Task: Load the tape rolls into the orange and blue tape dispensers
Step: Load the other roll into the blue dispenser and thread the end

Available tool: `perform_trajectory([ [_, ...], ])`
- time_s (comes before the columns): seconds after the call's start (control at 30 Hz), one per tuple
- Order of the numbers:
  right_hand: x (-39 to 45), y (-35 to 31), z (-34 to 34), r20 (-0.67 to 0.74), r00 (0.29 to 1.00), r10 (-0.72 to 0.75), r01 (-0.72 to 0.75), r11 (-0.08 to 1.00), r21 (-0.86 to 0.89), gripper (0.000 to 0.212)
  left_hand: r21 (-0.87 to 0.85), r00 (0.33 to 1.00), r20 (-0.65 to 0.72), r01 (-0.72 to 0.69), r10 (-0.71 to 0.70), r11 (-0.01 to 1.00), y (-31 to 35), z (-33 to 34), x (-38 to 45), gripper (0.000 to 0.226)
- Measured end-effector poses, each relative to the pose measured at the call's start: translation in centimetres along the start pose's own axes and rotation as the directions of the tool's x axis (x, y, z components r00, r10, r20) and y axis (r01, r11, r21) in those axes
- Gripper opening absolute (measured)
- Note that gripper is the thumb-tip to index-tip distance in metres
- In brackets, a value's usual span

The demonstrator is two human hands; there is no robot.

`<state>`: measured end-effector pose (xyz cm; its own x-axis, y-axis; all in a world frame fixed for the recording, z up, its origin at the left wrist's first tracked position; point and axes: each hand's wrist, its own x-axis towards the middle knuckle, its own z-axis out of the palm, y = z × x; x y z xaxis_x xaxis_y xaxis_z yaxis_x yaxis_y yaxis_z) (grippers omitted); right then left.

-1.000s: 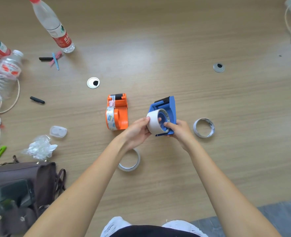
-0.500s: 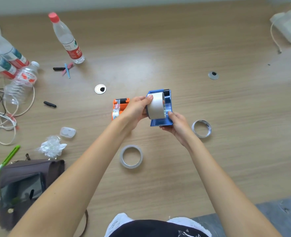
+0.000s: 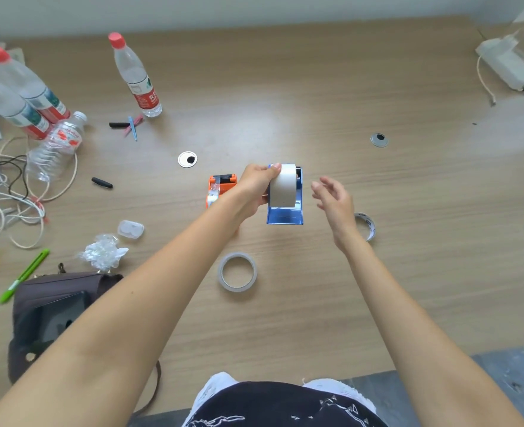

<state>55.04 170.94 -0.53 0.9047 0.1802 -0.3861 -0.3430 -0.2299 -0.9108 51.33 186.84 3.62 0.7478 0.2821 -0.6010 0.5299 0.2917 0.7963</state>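
My left hand point(image 3: 254, 189) grips a wide white tape roll point(image 3: 282, 186) that sits in the blue tape dispenser point(image 3: 285, 215), which stands upright on the table. To the right of the dispenser, my right hand point(image 3: 334, 204) hovers apart from it with fingers spread and nothing in it. The orange tape dispenser point(image 3: 220, 186), with a roll in it, lies just left of my left hand and is partly hidden by it. A clear tape roll point(image 3: 237, 272) lies flat nearer to me. A thin, nearly used-up roll point(image 3: 367, 224) lies behind my right wrist.
Water bottles point(image 3: 135, 77), cables point(image 3: 11, 204), a crumpled plastic wrap point(image 3: 103, 251), a small clear case point(image 3: 130, 229), a green pen point(image 3: 23, 275) and a dark bag point(image 3: 57, 306) crowd the left side. Two metal grommets point(image 3: 187, 159) sit in the wooden table point(image 3: 408, 241). A white adapter point(image 3: 507, 61) lies far right.
My right hand has let go of the blue dispenser and moved off to the right, fingers spread. The dispenser now stands upright with the roll in it, held by my left hand alone.
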Motion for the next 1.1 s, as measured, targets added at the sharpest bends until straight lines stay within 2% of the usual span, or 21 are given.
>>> perform_trajectory([
  [0.1, -0.4, -1.9, -0.5, 0.231, 0.97, -0.07, 0.091, 0.992, -0.082, 0.066, -0.013, 1.0, -0.024, 0.017, -0.017, 1.0, -0.6, 0.2, -0.6, 0.025],
  [0.2, 0.0, -1.9, 0.1, 0.442, 0.897, 0.012, 0.141, 0.94, -0.312, 0.092, 0.007, 0.999, -0.027, 0.036, -0.036, 0.999, -1.3, 0.5, -1.0, 0.035],
  [0.3, 0.3, -1.0, 0.7, 0.464, 0.886, 0.005, 0.177, 0.921, -0.348, 0.09, -0.003, 0.998, -0.039, 0.044, -0.044, 0.999, -1.6, 0.6, -1.4, 0.031],
  [0.43, 0.8, -0.8, 0.4, 0.474, 0.88, 0.037, 0.137, 0.935, -0.326, 0.082, -0.023, 0.995, -0.048, 0.082, -0.084, 0.996, -1.9, 0.5, -1.3, 0.034],
  [0.53, 1.7, -1.5, -0.7, 0.474, 0.877, 0.079, 0.119, 0.92, -0.373, 0.076, -0.09, 0.987, -0.098, 0.121, -0.129, 0.989, -2.1, 0.3, -1.1, 0.04],
  [0.63, 4.4, -3.6, -2.9, 0.453, 0.888, 0.083, 0.112, 0.915, -0.388, 0.076, -0.168, 0.982, -0.094, 0.146, -0.163, 0.975, -2.1, -0.3, -0.5, 0.043],
  [0.7, 7.4, -4.8, -4.5, 0.373, 0.926, 0.056, 0.131, 0.879, -0.459, 0.081, -0.177, 0.981, -0.109, 0.138, -0.159, 0.975, -2.1, -0.7, 0.0, 0.044],
  [0.77, 10.4, -4.9, -5.7, 0.238, 0.971, 0.018, 0.143, 0.752, -0.643, 0.086, -0.191, 0.98, -0.122, 0.133, -0.158, 0.973, -2.0, -1.0, 0.2, 0.042],
  [0.83, 12.7, -3.8, -6.2, 0.126, 0.992, 0.012, 0.092, 0.621, -0.778, 0.085, -0.191, 0.98, -0.113, 0.138, -0.162, 0.972, -2.0, -1.3, 0.4, 0.044],
  [1.0, 15.7, 1.2, -5.6, 0.025, 0.996, 0.089, -0.014, 0.409, -0.913, 0.083, -0.253, 0.974, -0.169, 0.104, -0.15, 0.962, -2.1, -1.1, 0.4, 0.033],
  [1.1, 16.5, 3.1, -4.8, -0.008, 0.998, 0.07, -0.034, 0.373, -0.927, 0.079, -0.277, 0.973, -0.194, 0.07, -0.127, 0.958, -2.1, -0.9, 0.5, 0.027],
])
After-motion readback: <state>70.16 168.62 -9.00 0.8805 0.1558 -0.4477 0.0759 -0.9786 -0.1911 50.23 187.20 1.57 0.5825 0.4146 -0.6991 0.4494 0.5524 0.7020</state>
